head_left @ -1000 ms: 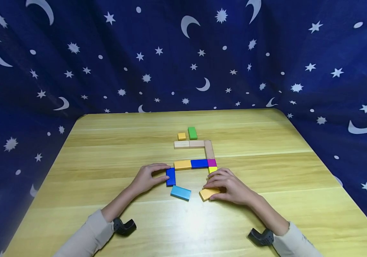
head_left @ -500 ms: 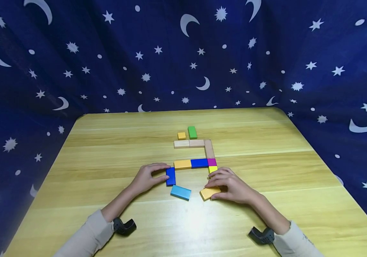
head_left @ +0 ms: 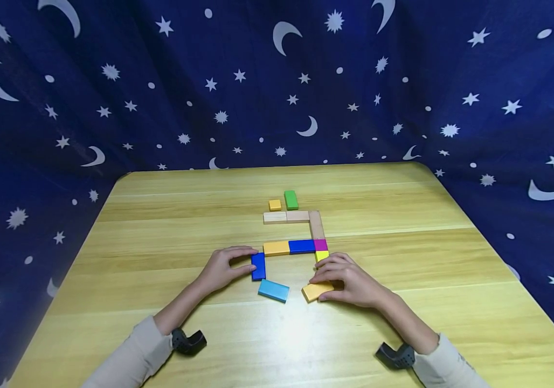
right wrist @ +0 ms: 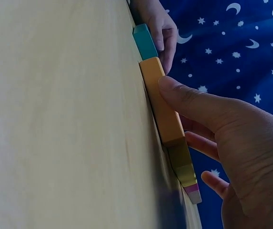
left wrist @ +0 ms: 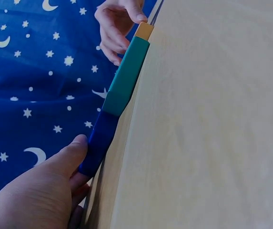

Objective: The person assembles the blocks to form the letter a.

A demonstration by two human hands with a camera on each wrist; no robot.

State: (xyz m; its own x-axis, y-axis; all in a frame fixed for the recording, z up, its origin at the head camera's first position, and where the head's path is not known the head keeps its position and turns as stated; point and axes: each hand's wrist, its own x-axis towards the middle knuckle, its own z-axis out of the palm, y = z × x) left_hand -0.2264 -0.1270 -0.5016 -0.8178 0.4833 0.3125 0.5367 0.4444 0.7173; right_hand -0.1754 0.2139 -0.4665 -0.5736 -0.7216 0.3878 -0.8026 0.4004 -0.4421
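My left hand (head_left: 221,269) pinches a dark blue block (head_left: 258,267) between thumb and fingers; this block lies lengthwise toward me below the left end of the block row. In the right hand (head_left: 350,280), thumb and fingers grip an orange block (head_left: 317,291) lying at a slant on the table. The thumb presses its near side in the right wrist view, and the other fingers are partly hidden. A light blue block (head_left: 274,290) lies tilted between the hands, its left end close to the dark blue block. A yellow block (head_left: 321,256) shows just past the right fingertips.
A row of an orange block (head_left: 276,248) and a blue block (head_left: 302,247) meets a magenta block (head_left: 320,245). Plain wooden blocks (head_left: 316,224) form a corner behind. A small orange block (head_left: 274,205) and a green block (head_left: 291,200) lie farther back on the wooden table (head_left: 185,210).
The right fingers and the orange block they hold have shifted very slightly to the right. My left hand and the other blocks stay in place.
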